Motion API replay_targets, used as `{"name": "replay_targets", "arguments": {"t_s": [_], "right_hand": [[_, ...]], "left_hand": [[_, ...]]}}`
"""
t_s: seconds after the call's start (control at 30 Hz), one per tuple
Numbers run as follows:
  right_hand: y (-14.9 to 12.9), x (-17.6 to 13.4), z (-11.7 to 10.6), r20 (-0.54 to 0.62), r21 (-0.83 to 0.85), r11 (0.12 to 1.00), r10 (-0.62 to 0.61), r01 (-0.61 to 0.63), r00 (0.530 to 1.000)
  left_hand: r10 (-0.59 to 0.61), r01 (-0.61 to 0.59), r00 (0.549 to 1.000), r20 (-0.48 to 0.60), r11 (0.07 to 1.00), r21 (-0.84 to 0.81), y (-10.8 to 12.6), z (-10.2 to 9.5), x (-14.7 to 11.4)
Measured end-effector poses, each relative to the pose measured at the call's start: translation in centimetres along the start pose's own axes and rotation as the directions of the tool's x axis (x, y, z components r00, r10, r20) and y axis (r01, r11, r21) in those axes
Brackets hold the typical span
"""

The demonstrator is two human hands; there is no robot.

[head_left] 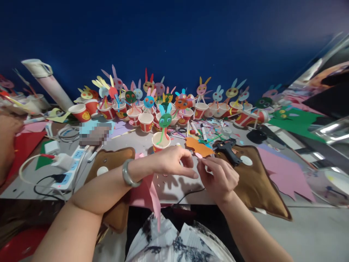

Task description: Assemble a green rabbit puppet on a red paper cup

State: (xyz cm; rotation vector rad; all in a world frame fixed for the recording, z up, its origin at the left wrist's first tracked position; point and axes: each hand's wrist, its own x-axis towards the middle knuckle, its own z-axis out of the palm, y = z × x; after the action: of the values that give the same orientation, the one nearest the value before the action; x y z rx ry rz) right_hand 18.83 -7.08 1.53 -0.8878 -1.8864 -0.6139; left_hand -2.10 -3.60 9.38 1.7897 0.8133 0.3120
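Between the fingertips point(203, 160) of the right hand point(219, 178) sits a small pink paper cut-out point(199, 155), thin and matt. The left hand point(171, 162) wears a smooth, glossy grey-green bangle point(128, 174) at the wrist. Just beyond the fingers: a red-and-white paper cup point(160, 142), matt, with a green paper face point(165, 120). Right of the fingers, a black plastic glue gun point(228, 149) lies on soft, matt brown felt-like cloth point(256, 182). Below the left wrist hangs matt pink paper point(148, 193).
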Motion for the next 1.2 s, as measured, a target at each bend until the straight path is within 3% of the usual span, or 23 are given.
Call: {"name": "replay_targets", "arguments": {"t_s": [0.07,0.17,0.27,0.43,0.53,0.57,0.63,0.7,0.77,0.8,0.87,1.0,1.07,1.1,1.2], "right_hand": [[0.2,-0.3,-0.1,0.047,-0.066,0.996,-0.050,0.053,0.998],[0.4,-0.8,-0.2,0.199,-0.126,0.989,-0.046,0.072,0.979],[0.5,-1.1,0.0,0.284,-0.125,0.991,-0.002,0.040,0.959],[0.4,-0.7,0.6,0.307,0.008,1.000,-0.011,0.009,0.952],[0.4,-0.2,1.1,0.345,0.046,0.984,0.145,-0.171,0.927],[0.5,0.1,1.4,0.402,0.028,0.965,0.229,-0.262,0.887],[0.5,0.9,2.3,0.578,-0.084,0.923,0.352,-0.375,0.736],[0.3,1.7,3.6,0.747,-0.234,0.916,0.383,-0.324,0.543],[0.0,2.4,5.2,0.819,-0.330,0.906,0.414,-0.264,0.397],[-0.2,2.6,6.0,0.833,-0.350,0.901,0.425,-0.258,0.353],[-0.4,2.9,7.2,0.847,-0.356,0.897,0.428,-0.260,0.316],[-0.1,2.5,7.2,0.836,-0.357,0.891,0.438,-0.279,0.331],[0.4,1.9,6.0,0.813,-0.345,0.885,0.449,-0.313,0.372],[0.6,1.6,5.2,0.794,-0.321,0.882,0.449,-0.344,0.410],[1.0,0.5,2.6,0.583,-0.049,0.845,0.457,-0.532,0.672]], "left_hand": [[-0.061,0.066,0.998,0.028,0.967,-0.247,-1.2,0.2,1.3],[-0.049,0.040,0.999,-0.013,0.915,-0.401,-2.0,0.2,1.8],[-0.088,0.046,0.993,-0.076,0.898,-0.438,-1.7,0.3,1.6],[-0.136,0.053,0.980,-0.148,0.884,-0.464,-1.5,0.4,1.7],[-0.131,-0.010,0.953,-0.273,0.888,-0.459,-1.7,0.4,2.0],[-0.121,-0.048,0.936,-0.332,0.887,-0.460,-1.9,0.3,2.1],[-0.097,-0.129,0.897,-0.430,0.876,-0.465,-2.2,0.3,2.4],[-0.092,-0.167,0.878,-0.469,0.860,-0.481,-2.5,0.2,2.6],[-0.111,-0.155,0.881,-0.460,0.850,-0.503,-2.6,0.2,2.7],[-0.129,-0.139,0.883,-0.451,0.847,-0.513,-2.5,0.2,2.7],[-0.157,-0.110,0.886,-0.435,0.842,-0.528,-2.3,0.1,2.6],[-0.152,-0.128,0.886,-0.437,0.827,-0.547,-2.2,0.1,2.6],[-0.129,-0.162,0.884,-0.449,0.816,-0.555,-2.5,0.2,2.7],[-0.116,-0.180,0.884,-0.453,0.810,-0.559,-2.7,0.2,2.8],[-0.077,-0.221,0.883,-0.462,0.802,-0.556,-3.1,0.4,2.9]]}}
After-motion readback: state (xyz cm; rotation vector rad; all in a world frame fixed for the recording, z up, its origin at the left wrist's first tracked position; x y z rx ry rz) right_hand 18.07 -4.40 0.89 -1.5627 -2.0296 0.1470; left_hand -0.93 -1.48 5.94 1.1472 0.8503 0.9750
